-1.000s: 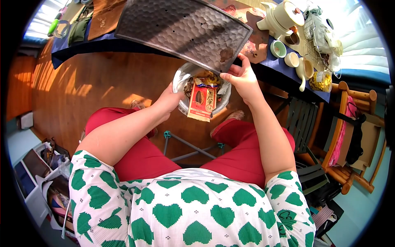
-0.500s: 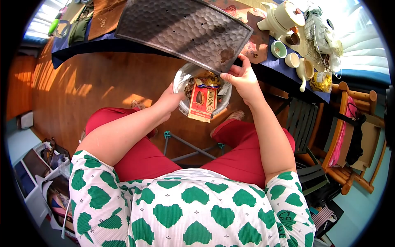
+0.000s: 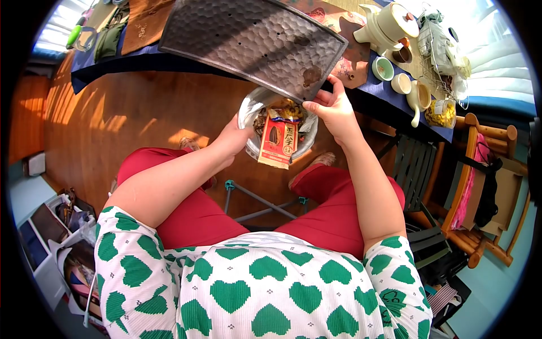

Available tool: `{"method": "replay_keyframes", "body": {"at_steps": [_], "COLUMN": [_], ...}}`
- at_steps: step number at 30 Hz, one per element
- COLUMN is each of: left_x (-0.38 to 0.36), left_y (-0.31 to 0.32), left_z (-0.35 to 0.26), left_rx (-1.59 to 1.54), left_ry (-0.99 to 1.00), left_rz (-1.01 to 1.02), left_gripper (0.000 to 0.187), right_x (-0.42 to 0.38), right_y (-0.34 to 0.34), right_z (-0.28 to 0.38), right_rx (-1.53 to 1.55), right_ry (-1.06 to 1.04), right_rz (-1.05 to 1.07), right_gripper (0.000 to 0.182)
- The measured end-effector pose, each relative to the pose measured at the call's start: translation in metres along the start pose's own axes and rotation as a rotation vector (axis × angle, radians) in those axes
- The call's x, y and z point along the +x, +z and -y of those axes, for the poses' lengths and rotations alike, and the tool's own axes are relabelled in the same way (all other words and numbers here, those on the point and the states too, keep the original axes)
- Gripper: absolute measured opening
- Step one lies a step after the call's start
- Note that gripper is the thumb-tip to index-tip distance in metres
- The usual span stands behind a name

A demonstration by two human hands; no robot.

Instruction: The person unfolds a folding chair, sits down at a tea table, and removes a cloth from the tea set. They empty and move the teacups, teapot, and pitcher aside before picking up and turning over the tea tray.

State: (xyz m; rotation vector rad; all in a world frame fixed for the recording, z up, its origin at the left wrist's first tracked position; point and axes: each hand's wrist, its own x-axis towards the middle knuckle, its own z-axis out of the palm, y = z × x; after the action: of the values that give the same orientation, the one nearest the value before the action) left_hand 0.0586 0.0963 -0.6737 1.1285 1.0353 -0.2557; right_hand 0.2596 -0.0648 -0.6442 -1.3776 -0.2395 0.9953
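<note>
A dark hammered tray (image 3: 254, 45) slants over the table's near edge. My right hand (image 3: 334, 110) pinches its near right corner between thumb and fingers. Below that corner is a round bin (image 3: 244, 113) with a pale liner. My left hand (image 3: 232, 138) is at the bin's left rim, its fingers wrapped round the side and partly hidden. A red and cream packet with a seed picture (image 3: 278, 141) lies on top in the bin, its lower end over the near rim. Behind it are a blue and yellow wrapper (image 3: 287, 113) and dark scraps.
On the blue-covered table (image 3: 370, 85) stand a cream teapot (image 3: 395, 22), a green cup (image 3: 382, 68), small cups, a pitcher (image 3: 418, 96) and a jar of yellow pieces (image 3: 440, 113). A wooden chair (image 3: 463, 186) is at right, a folding stool frame (image 3: 259, 204) between my legs, storage boxes (image 3: 51, 243) at left.
</note>
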Motion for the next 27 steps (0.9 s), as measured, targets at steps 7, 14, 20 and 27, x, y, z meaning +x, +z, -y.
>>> {"method": "replay_keyframes", "body": {"at_steps": [7, 14, 20, 27], "left_x": [0.004, 0.026, 0.083, 0.128], "left_y": [0.001, -0.028, -0.064, -0.066], "left_z": [0.007, 0.004, 0.028, 0.056], "left_rx": [-0.008, 0.096, 0.252, 0.120], "left_ry": [0.043, 0.095, -0.020, 0.121], "left_rz": [-0.001, 0.100, 0.164, 0.382], "left_gripper": [0.060, 0.056, 0.025, 0.066], "right_x": [-0.001, -0.002, 0.000, 0.001], "right_y": [0.000, 0.002, 0.005, 0.010], "right_z": [0.001, 0.001, 0.000, -0.002], "right_rx": [-0.035, -0.050, -0.015, -0.047], "right_ry": [0.014, 0.008, 0.014, 0.028], "right_rz": [-0.020, -0.027, -0.047, -0.097], "right_gripper": [0.078, 0.076, 0.077, 0.079]}}
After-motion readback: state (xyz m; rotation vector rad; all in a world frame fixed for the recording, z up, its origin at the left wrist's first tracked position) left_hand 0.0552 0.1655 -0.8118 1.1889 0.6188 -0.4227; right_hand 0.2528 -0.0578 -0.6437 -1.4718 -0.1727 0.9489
